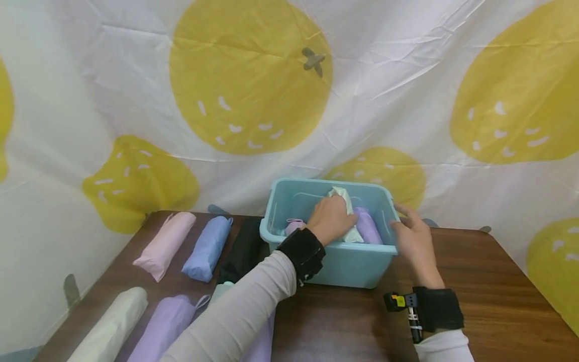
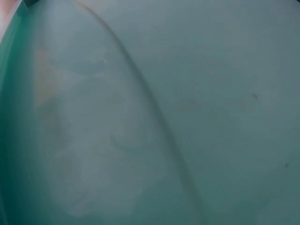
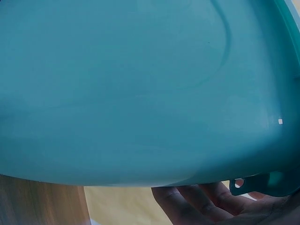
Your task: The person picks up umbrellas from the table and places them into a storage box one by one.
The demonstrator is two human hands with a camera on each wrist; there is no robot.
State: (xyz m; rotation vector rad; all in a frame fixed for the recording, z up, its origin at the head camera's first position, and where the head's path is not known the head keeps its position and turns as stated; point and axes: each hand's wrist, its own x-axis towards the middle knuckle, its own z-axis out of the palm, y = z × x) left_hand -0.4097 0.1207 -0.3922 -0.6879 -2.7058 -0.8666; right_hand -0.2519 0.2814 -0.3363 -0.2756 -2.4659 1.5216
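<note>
A light blue plastic bin [image 1: 348,264] stands on the table near the back. Reaching in over its front rim, my left hand [image 1: 332,217] grips a pale green folded umbrella [image 1: 354,234], which leans across the inside. Right of it in the bin lies a purple folded umbrella [image 1: 367,227]. A pinkish one with a loop [image 1: 295,225] shows at the left, partly hidden by the hand. My right hand [image 1: 413,241] holds the bin's right end at the rim; in the right wrist view its fingers [image 3: 201,206] sit by the bin's edge. The left wrist view shows only the bin's wall [image 2: 225,117].
Left of the bin, folded umbrellas lie in rows: pink [image 1: 168,242], blue [image 1: 208,247], black [image 1: 244,249], pale green [image 1: 110,324] and purple [image 1: 165,324]. My left forearm crosses over others. A fruit-print cloth [image 1: 384,100] hangs behind the wooden table [image 1: 488,301].
</note>
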